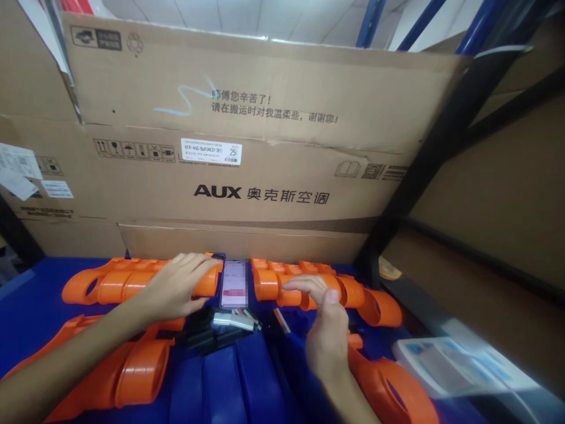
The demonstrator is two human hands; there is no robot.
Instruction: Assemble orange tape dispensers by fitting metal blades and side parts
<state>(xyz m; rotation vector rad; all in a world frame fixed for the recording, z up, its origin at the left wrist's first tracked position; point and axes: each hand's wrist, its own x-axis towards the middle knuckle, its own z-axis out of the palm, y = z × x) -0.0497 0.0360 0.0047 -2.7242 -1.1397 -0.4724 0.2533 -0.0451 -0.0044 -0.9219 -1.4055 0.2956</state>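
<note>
My left hand [188, 285] is at the right end of a row of orange curved plastic pieces [119, 287]. Its fingers lie over the top and its thumb is below, with the end piece between them. My right hand [329, 330] is in front of another row of orange plastic pieces [353, 290], its fingers stretched to the left and its thumb apart; nothing shows in its grasp. A phone [234, 284] with a lit screen stands between the two rows. Below it lie black strips and a silver-wrapped piece [233, 321].
Several blue blocks [225, 377] lie at the front middle. More orange pieces sit at front left [141, 371] and front right [397, 388]. A large cardboard box [265, 153] walls off the back. A dark rack post [424, 159] rises at right, near a white-and-blue package [441, 365].
</note>
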